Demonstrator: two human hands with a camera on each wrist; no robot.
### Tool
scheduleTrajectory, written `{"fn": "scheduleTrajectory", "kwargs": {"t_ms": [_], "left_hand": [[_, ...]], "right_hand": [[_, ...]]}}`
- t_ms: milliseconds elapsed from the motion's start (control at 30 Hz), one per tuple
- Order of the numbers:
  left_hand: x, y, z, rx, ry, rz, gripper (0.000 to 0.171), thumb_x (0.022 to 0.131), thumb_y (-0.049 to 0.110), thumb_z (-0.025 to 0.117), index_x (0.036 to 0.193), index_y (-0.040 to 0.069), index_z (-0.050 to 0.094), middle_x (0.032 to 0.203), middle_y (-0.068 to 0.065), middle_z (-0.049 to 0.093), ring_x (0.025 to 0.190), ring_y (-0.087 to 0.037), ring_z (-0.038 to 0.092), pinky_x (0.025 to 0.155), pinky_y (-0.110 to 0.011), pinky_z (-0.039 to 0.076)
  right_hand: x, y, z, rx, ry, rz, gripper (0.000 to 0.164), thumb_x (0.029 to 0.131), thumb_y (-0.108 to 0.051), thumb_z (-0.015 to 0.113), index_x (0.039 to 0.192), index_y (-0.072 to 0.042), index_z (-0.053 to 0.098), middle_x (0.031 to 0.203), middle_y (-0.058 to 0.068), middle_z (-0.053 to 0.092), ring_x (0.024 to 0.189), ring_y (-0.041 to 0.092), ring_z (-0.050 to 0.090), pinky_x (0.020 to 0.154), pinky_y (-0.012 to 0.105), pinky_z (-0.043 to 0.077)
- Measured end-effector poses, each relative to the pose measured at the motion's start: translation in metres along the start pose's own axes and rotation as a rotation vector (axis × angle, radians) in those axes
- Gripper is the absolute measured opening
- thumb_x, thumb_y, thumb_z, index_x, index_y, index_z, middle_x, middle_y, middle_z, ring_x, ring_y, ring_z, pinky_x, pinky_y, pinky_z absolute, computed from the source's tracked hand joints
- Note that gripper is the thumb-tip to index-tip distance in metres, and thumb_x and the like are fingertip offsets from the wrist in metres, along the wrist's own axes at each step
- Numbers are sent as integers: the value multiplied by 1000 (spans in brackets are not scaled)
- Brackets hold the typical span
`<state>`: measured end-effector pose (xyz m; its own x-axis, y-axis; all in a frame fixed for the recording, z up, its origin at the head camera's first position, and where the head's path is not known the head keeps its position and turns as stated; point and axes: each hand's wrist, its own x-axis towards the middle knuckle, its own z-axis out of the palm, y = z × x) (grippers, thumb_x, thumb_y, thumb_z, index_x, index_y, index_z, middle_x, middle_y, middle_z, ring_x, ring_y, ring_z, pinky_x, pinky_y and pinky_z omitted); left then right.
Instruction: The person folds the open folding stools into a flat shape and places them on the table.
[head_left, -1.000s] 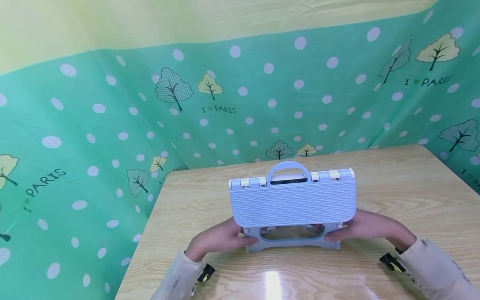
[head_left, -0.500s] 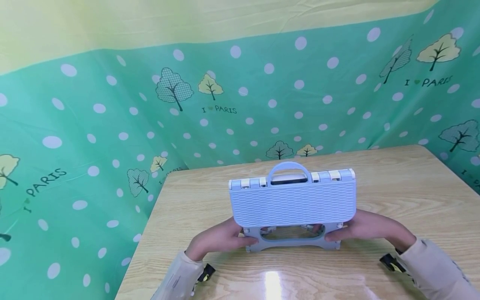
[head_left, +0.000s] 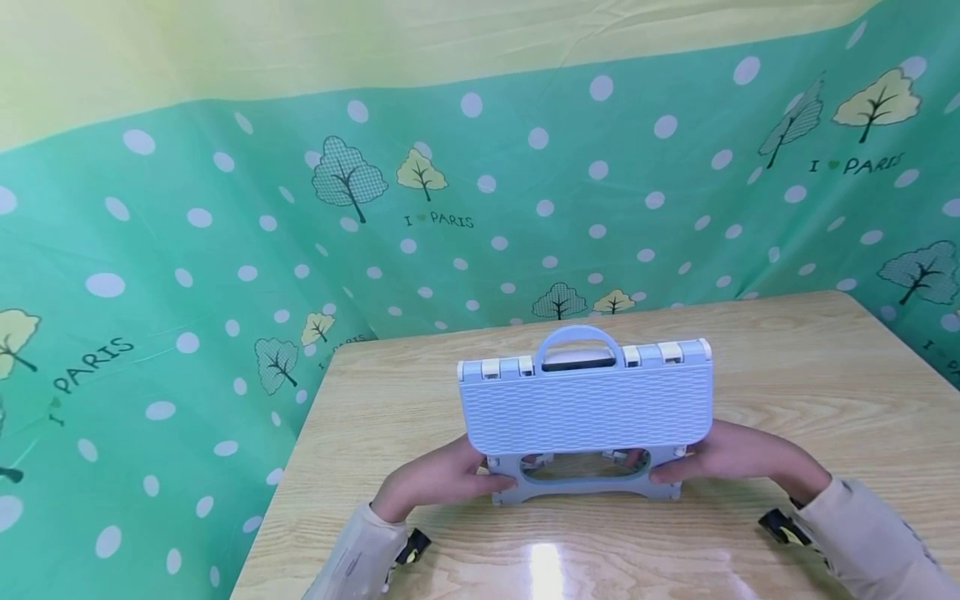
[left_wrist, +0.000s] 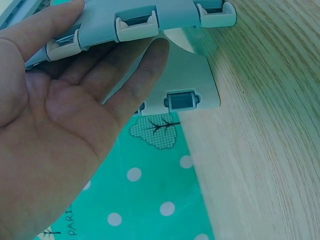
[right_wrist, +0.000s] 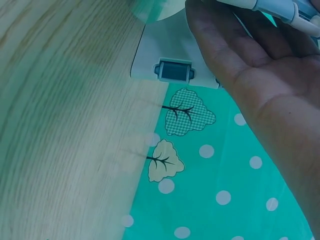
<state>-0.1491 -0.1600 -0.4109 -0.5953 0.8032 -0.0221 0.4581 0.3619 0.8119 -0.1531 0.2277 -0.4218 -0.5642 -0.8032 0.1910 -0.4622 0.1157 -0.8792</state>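
A light-blue plastic folding stool [head_left: 585, 408] stands on the table, its woven-pattern top panel tilted toward me and a loop handle upright at the hinged top edge. Below the panel shows a leg frame with an oval opening. My left hand [head_left: 442, 475] grips the left side of this frame, thumb on the front, fingers reaching behind. On the opposite side my right hand [head_left: 735, 450] holds the frame the same way. The left wrist view shows one thumb and several fingers on either side of a hinged edge [left_wrist: 137, 25]. Most right fingertips are hidden behind the stool.
The wood-grain table [head_left: 375, 400] spreads around the stool, with a bright reflection near its front. A green dotted curtain [head_left: 450, 208] printed with trees hangs behind and along the left side. Both wrists wear black straps under pale sleeves [head_left: 356, 550].
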Motion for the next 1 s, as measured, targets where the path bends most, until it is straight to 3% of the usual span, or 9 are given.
{"fn": "scheduleTrajectory", "kwargs": {"t_ms": [400, 1000], "left_hand": [[0, 1, -1, 1, -4, -23, 80, 96, 9, 64, 158, 31, 19, 157, 4, 34, 141, -17, 38, 114, -37, 36], [0, -1, -1, -7, -6, -6, 80, 96, 8, 64, 158, 33, 18, 156, 6, 34, 140, -16, 38, 114, -37, 36]], "right_hand": [[2, 2, -1, -3, -11, -25, 52, 91, -1, 69, 136, -14, 47, 114, 9, 66, 102, 22, 62, 77, 31, 54], [2, 4, -1, -27, -10, -57, 53, 90, -2, 70, 136, -14, 47, 114, 8, 66, 104, 22, 63, 83, 31, 54]]}}
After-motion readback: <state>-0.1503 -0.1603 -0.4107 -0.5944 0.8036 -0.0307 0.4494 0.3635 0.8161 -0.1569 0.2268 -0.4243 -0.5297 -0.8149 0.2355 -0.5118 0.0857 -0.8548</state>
